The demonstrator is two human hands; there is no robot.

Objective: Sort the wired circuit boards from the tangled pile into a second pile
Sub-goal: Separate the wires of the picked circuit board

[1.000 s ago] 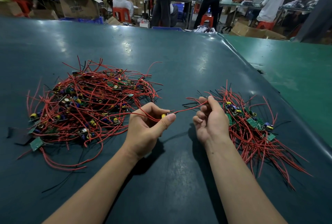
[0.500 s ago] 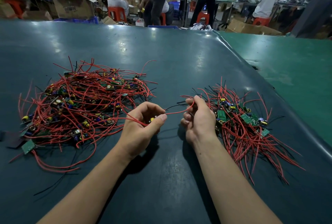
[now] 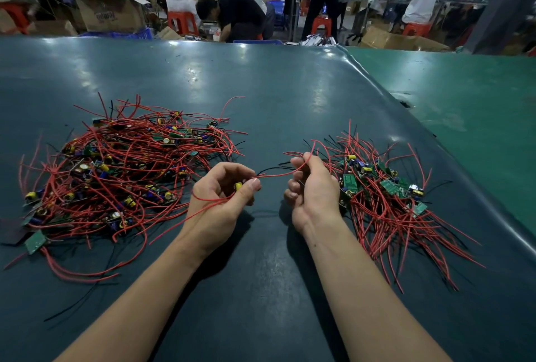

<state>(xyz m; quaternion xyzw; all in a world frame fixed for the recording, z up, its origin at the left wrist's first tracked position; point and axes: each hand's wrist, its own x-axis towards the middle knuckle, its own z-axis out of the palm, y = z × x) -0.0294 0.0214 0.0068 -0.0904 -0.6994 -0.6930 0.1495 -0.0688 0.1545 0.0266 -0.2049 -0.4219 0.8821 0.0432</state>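
Counter (image 3: 261, 289): dark green mat, bare between the two forearms.

Left hand (image 3: 220, 199): fingers curled round one board (image 3: 238, 186), of which only a yellow capacitor shows, thumb pressed beside it. A red lead loops back under the palm toward the pile. Risk: that loop appears caught in the tangle, so a pull to the right could drag neighbouring boards along.

Right hand (image 3: 311, 187): pinches the red wire (image 3: 275, 173) that runs from the board; a black wire runs alongside. Risk: tension on so thin a lead may strain its solder joint, or it may slip from the pinch.

Second pile (image 3: 385, 196): just right of the right hand, leads fanned toward the counter edge. Risk: a careless drop could tangle it again.

Tangled pile (image 3: 121, 176): left, much larger, most sorting apparently undone.

Beyond: seated workers, orange stools, cartons.
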